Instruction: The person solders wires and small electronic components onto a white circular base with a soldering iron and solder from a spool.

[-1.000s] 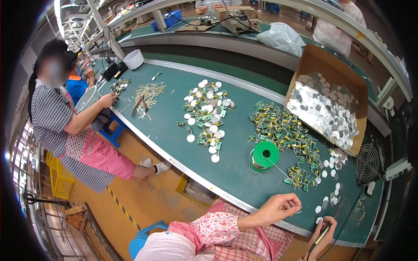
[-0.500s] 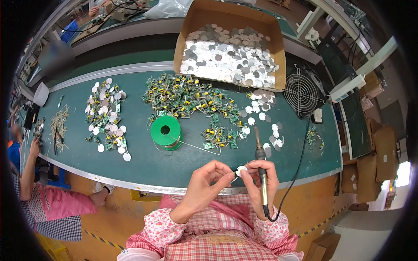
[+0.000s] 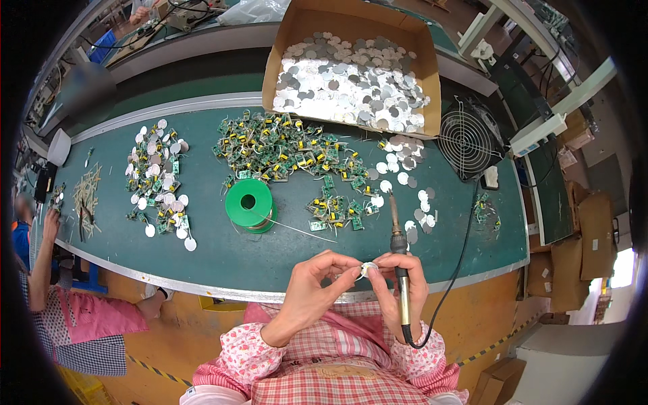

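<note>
A small round white disc [image 3: 366, 269] is pinched between my two hands over the front edge of the bench. My left hand [image 3: 316, 283] is closed, its thumb and index finger at the disc's left side; anything else between them is hidden. My right hand [image 3: 409, 287] grips the disc's right side with thumb and index finger. That same hand holds a soldering iron [image 3: 403, 297], its tip pointing away from me. Beyond my hands, a green spool of solder wire [image 3: 251, 206] trails a loose end to the right. A small heap of green circuit boards [image 3: 337, 210] lies nearby.
A cardboard box [image 3: 432, 88] of discs stands at the back. A large board pile [image 3: 283, 148] is mid-bench, boards with discs [image 3: 158, 175] at left. A black fan [image 3: 466, 138] and the iron's cord [image 3: 460, 260] are at right. A co-worker's arm [image 3: 44, 246] shows far left.
The disc has tilted from facing up to nearly edge-on between my fingers. My right hand and the soldering iron have shifted slightly left; the whole view has shifted a little too.
</note>
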A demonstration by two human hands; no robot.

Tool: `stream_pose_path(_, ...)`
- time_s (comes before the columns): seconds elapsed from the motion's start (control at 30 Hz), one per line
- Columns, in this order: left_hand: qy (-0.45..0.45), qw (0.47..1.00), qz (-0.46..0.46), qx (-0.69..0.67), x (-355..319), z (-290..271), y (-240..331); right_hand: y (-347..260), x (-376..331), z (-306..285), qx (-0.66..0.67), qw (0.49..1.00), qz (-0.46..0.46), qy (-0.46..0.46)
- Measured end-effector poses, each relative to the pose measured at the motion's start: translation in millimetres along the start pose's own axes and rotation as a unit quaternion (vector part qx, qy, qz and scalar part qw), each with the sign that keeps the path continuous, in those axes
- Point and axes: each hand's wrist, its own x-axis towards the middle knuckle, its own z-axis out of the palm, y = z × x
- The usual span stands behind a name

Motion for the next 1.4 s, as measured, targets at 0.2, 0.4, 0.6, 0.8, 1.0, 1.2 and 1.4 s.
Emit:
stream_pose_path(0.2,-0.007,1.000,-0.004,0.017,0,-3,1,3,1,-4,-0.002,1.000,-0.003,-0.028)
stream_pose_path(0.4,-0.025,1.000,-0.008,-0.001,0,-6,1,1,3,-4,0.035,0.999,0.010,-0.035)
stream_pose_path(0.6,-0.026,0.999,-0.024,-0.037,0,-6,2,5,3,-4,0.028,0.999,0.003,-0.035)
stream_pose_path(0.8,0.026,0.994,-0.026,-0.099,3,-5,7,-10,7,-5,-0.082,0.993,-0.079,0.002)
stream_pose_path(1.0,0.063,0.989,-0.025,-0.134,9,-13,12,-25,-8,-20,-0.105,0.989,-0.099,0.012)
stream_pose_path(1.2,0.077,0.984,-0.007,-0.164,10,-14,19,-34,-10,-18,0.014,0.987,-0.161,0.008)
stream_pose_path(1.4,0.084,0.978,0.011,-0.193,7,-13,20,-38,-11,-17,-0.032,0.985,-0.159,-0.053)
